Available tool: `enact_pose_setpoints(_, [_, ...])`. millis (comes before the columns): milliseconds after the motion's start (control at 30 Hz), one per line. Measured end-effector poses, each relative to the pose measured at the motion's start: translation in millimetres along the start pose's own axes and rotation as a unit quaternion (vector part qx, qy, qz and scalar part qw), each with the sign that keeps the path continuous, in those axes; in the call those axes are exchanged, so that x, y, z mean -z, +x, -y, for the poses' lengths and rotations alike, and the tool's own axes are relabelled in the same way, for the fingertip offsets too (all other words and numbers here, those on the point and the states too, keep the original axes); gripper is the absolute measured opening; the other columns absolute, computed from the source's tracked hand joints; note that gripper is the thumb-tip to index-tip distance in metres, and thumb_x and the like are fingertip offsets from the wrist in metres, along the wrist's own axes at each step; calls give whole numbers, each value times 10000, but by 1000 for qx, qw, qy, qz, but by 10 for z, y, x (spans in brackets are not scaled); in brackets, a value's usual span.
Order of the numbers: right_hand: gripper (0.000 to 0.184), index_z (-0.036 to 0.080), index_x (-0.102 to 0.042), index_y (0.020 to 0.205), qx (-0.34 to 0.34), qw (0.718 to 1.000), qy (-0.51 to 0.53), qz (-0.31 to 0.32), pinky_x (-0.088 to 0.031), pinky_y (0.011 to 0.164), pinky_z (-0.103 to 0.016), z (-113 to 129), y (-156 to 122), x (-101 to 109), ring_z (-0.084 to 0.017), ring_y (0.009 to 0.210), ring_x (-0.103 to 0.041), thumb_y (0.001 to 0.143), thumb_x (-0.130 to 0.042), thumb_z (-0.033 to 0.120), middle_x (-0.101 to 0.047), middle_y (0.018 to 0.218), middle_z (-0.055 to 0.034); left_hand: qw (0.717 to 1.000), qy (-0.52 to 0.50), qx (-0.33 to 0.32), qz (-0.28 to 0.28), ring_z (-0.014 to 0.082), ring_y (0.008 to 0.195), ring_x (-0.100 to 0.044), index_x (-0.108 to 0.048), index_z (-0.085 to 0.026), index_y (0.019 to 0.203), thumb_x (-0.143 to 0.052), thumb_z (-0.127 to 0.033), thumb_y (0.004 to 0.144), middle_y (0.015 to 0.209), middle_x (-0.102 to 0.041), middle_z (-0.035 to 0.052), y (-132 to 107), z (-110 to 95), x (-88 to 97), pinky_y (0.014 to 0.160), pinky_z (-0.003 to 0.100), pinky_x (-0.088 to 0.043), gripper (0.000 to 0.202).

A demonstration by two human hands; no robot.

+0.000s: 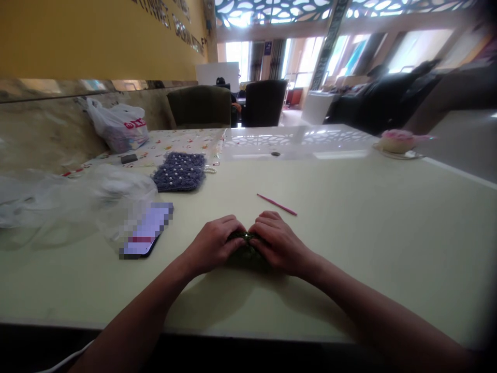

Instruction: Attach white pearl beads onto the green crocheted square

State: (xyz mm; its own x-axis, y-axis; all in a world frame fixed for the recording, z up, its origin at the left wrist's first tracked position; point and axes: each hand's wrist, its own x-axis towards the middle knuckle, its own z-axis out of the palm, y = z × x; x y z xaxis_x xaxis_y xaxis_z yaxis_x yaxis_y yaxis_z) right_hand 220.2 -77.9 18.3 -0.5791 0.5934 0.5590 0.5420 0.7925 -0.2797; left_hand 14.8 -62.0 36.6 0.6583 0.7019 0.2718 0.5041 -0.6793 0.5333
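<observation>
Both my hands meet above the table close to its front edge. My left hand (217,241) is closed, pinching one side of a dark green knitted or crocheted piece (247,249). On the other side my right hand (277,241) grips the same piece between thumb and fingers. A small bright spot shows on its top edge between my thumbs. Most of the piece is hidden by my hands and in shadow. A pink crochet hook (277,204) lies on the table just beyond my right hand, touched by neither hand.
Left of my hands lies a phone (149,230), partly under a clear plastic bag (112,199). Behind it are a blue-grey knitted pouch with pearl beads (180,172) and a full white carrier bag (120,127). A pink flower cup (396,141) stands at the far right.
</observation>
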Motion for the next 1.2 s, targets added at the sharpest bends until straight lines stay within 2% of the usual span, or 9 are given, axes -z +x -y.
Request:
enact_pose_setpoints(133, [98, 173, -591, 870, 49, 989, -88, -104, -410, 892, -421, -75, 12, 42, -185, 742, -473, 923, -552, 246, -552, 723, -33, 996, 64, -1, -60, 149, 788, -575, -635, -192, 956, -658, -216, 831, 909, -615, 20, -9, 6, 30, 713, 270, -448, 130])
enact_pose_setpoints(300, [145, 160, -580, 1047, 44, 976, -154, -145, -422, 972, -429, -163, 25, 90, -212, 952, -553, 904, -578, 183, -603, 990, -98, 957, 209, -59, -191, 188, 826, -566, -656, -182, 952, -585, -235, 898, 872, -632, 41, 3, 63, 51, 801, 343, -446, 104])
enact_pose_setpoints(500, [198, 176, -549, 827, 92, 970, -175, -143, -442, 976, -397, -176, -7, 81, -154, 765, -512, 909, -447, 27, -551, 804, -40, 955, 282, -6, -88, 218, 905, -580, -620, -221, 1125, -694, -321, 819, 1005, -632, 46, 27, 174, 12, 734, 316, -452, 330])
enact_pose_setpoints(600, [161, 165, -571, 806, 105, 970, -165, -142, -462, 926, -389, -182, -21, 106, -164, 766, -510, 929, -489, 104, -558, 799, -54, 953, 295, 41, -45, 186, 822, -600, -644, -247, 1033, -600, -223, 868, 949, -639, 13, 34, 232, -12, 622, 279, -409, 173])
enact_pose_setpoints(700, [172, 142, -615, 814, 102, 978, -134, -124, -481, 813, -361, -186, -24, 137, -186, 786, -533, 931, -562, 257, -586, 809, -82, 947, 304, 58, -82, 195, 819, -596, -648, -222, 964, -557, -194, 868, 921, -639, 21, 43, 286, 8, 688, 303, -415, 136])
enact_pose_setpoints(867, [296, 165, -629, 695, 55, 991, 112, 55, -434, 594, -253, -157, -33, 176, -118, 584, -516, 919, -594, 356, -563, 620, -5, 978, 180, 92, 46, 190, 760, -601, -677, -222, 947, -655, -372, 818, 853, -649, 15, 32, 457, 121, 661, 290, -428, 200])
enact_pose_setpoints(933, [324, 169, -626, 683, -15, 984, 175, 42, -431, 556, -238, -168, -40, 168, -112, 561, -527, 931, -568, 370, -570, 602, 0, 985, 142, 94, 23, 190, 786, -604, -699, -219, 932, -615, -475, 846, 858, -647, 28, 32, 547, 144, 706, 295, -452, 282])
enact_pose_setpoints(1067, [308, 172, -688, 1018, -159, 984, 14, -84, -490, 899, -390, -247, -64, 4, -250, 1050, -607, 946, -500, 405, -674, 1062, -128, 973, 201, 35, -106, 268, 1197, -504, -629, -228, 1248, -520, -475, 915, 1296, -568, 117, 78, 722, 40, 1035, 415, -365, 429])
enact_pose_setpoints(1200, [665, 112, -395, 1465, -237, 956, -138, 103, -247, 1147, -528, -279, -126, -337, -337, 1447, -228, 919, -499, 478, -256, 1564, -190, 981, 182, 63, -22, 269, 1352, -400, -444, -280, 1440, -409, -436, 968, 1525, -385, 89, 170, 889, -197, 1119, 474, -278, 499])
